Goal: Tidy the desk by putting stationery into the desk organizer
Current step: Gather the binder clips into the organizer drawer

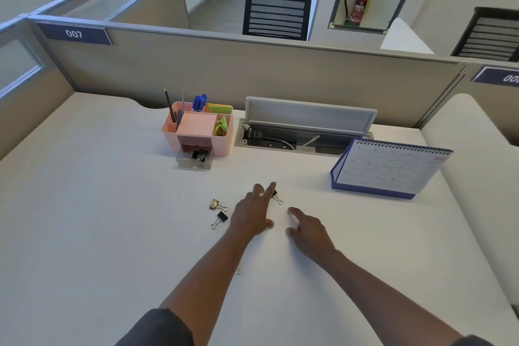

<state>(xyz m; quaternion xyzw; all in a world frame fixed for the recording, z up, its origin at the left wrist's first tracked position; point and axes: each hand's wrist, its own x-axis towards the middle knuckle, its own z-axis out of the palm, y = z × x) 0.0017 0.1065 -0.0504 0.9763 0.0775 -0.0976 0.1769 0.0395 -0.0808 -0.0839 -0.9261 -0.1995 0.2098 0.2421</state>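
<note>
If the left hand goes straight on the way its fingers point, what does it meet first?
Likely the binder clip right at the left hand's fingertips; whether they touch it is unclear.

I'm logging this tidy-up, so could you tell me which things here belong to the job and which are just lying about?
Part of the job:
- pink desk organizer, drawer open
- three binder clips on the desk, and at the left hand

Just lying about:
- desk calendar
- open cable tray
- right hand holds nothing
</note>
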